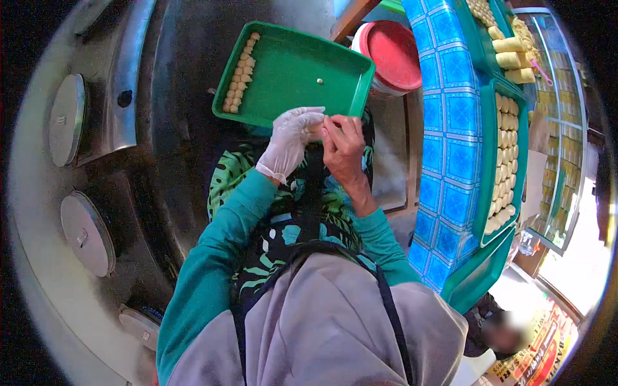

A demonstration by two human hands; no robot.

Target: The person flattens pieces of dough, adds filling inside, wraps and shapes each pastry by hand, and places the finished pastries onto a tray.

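Observation:
My left hand [291,138], in a thin white glove, is closed with its fingers bent towards my other hand. Bare and pinching, my right hand [345,145] meets the left one fingertip to fingertip. Something small and pale shows between them, mostly covered by the fingers, so I cannot make out what it is. Just beyond my hands lies a green tray [290,67], tilted in view. Pale dough balls [240,77] stand packed in rows along its left side. One much smaller pale bit [319,81] lies alone towards its right side.
Right of the tray stands a bucket with a red lid [391,55]. A table with a blue checked cloth [444,135] carries another green tray [486,161] of dough pieces [505,164] and pale rolls [512,59]. Round metal lids [87,233] are at left. Another person [492,328] is at lower right.

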